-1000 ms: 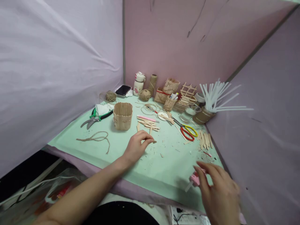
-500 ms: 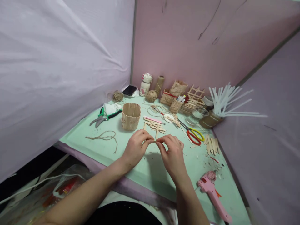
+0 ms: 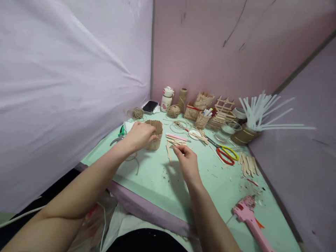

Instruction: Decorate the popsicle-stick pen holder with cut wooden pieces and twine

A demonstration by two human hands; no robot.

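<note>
Standing at the back, a white bottle is marked with a reddish print too small to be read. A squarish pot of rough wooden strips is partly covered by the left hand; its fingers are bent, but whether the pot is gripped cannot be told. A thin brown chip is pinched between thumb and finger of the right hand, just beside flat wooden sticks. A pink plastic glue gun is laid near the table's right edge. Between the hands and the front edge, green cloth is dotted with dark crumbs.
</note>
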